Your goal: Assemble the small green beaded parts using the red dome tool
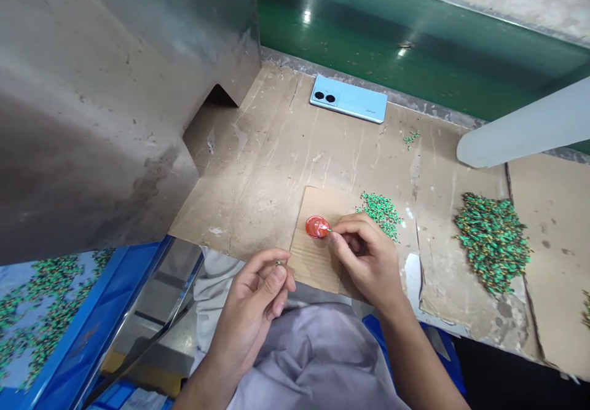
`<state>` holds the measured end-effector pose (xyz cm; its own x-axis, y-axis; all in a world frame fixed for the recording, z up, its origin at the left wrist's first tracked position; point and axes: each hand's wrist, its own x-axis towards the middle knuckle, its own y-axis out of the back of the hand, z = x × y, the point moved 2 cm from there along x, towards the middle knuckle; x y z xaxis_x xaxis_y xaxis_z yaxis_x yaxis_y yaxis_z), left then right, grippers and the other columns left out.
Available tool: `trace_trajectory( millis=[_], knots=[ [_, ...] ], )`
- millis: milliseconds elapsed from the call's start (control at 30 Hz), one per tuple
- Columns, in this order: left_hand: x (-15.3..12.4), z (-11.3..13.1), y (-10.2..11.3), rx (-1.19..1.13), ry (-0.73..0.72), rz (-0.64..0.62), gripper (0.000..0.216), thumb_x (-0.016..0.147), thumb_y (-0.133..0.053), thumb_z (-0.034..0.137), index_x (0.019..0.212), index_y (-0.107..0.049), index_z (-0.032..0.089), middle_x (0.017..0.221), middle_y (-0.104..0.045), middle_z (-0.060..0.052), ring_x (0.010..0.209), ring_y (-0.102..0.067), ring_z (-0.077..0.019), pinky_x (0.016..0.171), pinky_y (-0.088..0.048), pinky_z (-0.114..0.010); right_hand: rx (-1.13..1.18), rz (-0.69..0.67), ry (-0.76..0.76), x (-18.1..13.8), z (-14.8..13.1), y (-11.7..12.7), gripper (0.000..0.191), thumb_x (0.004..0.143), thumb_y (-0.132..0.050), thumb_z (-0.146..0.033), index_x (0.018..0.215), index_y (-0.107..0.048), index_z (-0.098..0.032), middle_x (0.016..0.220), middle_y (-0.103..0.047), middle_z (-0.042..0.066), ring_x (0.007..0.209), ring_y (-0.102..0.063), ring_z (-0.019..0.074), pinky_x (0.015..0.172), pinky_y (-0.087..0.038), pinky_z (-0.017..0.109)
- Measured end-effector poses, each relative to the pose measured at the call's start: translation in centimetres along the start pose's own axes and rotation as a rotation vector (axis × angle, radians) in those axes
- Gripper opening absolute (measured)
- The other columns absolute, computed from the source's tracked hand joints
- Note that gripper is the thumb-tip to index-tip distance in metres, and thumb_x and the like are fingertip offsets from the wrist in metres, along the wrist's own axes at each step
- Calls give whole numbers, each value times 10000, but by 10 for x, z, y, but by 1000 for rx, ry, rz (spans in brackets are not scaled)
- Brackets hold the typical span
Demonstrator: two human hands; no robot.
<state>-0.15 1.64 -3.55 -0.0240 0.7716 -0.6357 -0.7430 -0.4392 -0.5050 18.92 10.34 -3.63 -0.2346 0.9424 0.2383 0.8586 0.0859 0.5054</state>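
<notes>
My right hand (364, 259) is pinched on a tiny green part, its tip touching a small red blob of paste (317, 226) on a square of cardboard (313, 256). My left hand (258, 296) hovers at the table's near edge, thumb and forefinger pinched on a very small metal piece (278, 264). A little pile of green parts (381, 211) lies just beyond my right hand.
A bigger heap of green parts (493, 241) lies at the right. A light blue phone (349, 98) rests face down at the back. A metal hopper (92, 102) fills the left, a blue bin (55, 330) with green parts below it, a green conveyor belt (415, 35) behind.
</notes>
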Motion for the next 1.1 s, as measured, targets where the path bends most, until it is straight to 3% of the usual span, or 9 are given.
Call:
trace_trajectory(
  millis=[500,733,833,967,1100],
  knots=[
    [-1,-4,3,-33,-95,61,349,828,-946,376,1078,-839,158,876,-774,-69,727,-682,-126,625,-548,-182,-4,7,24,0,1,-1,139,996,-651,-108,912,-673,-217,873,-660,3,662,-552,118,567,-434,262],
    [-2,1,-4,-33,-49,6,390,763,-1007,364,957,-729,171,991,-857,-91,696,-787,-142,538,-552,-135,-29,41,46,-2,3,2,130,1018,-642,-131,925,-644,-221,877,-643,16,687,-559,139,559,-438,271],
    [-5,1,-2,-10,-35,-15,431,749,-1016,386,960,-701,181,898,-861,-67,662,-804,-147,538,-571,-126,-66,33,48,-7,3,12,127,1033,-630,-124,950,-637,-220,911,-643,25,725,-569,142,581,-445,273],
    [-10,-1,4,167,-111,-33,324,854,-926,421,910,-723,174,855,-850,-55,542,-759,-139,426,-531,-136,-142,-41,52,-22,3,29,114,1053,-626,-117,1002,-648,-217,953,-666,38,813,-613,157,654,-480,283],
    [-14,-1,4,540,-352,-11,129,1005,-738,292,952,-808,197,683,-782,8,417,-616,-78,403,-476,-133,-230,-130,80,-39,5,35,97,1061,-632,-124,1048,-646,-219,1022,-681,58,953,-668,197,810,-536,334]
  ],
)
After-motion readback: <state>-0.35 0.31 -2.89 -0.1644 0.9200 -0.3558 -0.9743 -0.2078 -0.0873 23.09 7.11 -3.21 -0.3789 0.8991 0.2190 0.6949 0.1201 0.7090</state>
